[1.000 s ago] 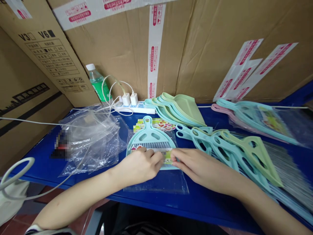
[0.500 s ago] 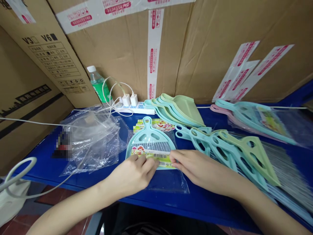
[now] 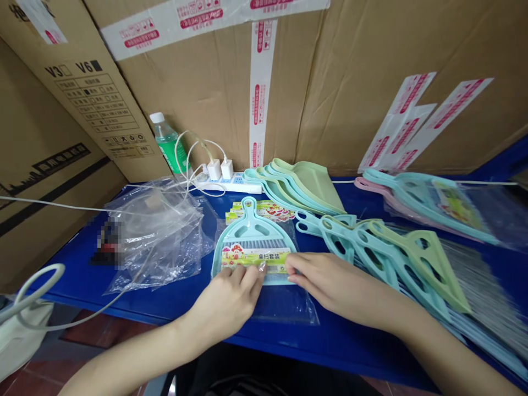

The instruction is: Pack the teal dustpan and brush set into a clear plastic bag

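A light blue mini dustpan with a grey brush and a colourful paper label lies on the blue table, partly inside a clear plastic bag. My left hand rests on the bag below the label, fingertips pinched at the label's lower edge. My right hand lies at the dustpan's right corner, fingers pressed on the label's end and the bag.
A heap of clear bags lies left. Stacked dustpans and brushes lie behind and right, with bagged sets beyond. A power strip, a green bottle and cardboard boxes stand at the back.
My left hand has slid down toward me off the dustpan, uncovering the label. My right hand has hardly moved.
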{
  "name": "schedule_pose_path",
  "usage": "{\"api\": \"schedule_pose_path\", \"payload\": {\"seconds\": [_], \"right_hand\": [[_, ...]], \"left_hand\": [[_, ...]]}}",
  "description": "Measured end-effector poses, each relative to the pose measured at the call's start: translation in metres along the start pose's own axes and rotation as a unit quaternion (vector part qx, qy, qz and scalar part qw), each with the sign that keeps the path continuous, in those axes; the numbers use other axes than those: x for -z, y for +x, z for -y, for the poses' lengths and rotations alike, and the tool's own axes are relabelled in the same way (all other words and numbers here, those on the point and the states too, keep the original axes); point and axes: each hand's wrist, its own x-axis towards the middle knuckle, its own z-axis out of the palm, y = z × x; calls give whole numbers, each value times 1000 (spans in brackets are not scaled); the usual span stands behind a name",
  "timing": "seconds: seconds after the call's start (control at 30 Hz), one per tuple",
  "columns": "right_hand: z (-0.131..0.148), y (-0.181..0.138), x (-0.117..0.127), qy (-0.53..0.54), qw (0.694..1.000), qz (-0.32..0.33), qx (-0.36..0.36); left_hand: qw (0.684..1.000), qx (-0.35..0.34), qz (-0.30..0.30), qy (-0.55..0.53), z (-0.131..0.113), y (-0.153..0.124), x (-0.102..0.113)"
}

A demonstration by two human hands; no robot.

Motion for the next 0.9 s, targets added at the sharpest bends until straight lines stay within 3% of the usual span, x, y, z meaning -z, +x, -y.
{"api": "schedule_pose_path", "payload": {"seconds": [0.2, 0.47, 0.67, 0.9], "right_hand": [[-1, 0, 0, 2, 1000, -1, 0], [-2, -1, 0, 11, 1000, -13, 9], [-3, -1, 1, 4, 1000, -3, 9], [-2, 0, 1, -21, 999, 25, -1]], "left_hand": [[997, -27, -67, 11, 5, -3, 3], [994, -26, -105, 11, 16, -11, 4], [988, -41, -141, -49, 27, -22, 0], [984, 2, -108, -143, 44, -37, -5]]}}
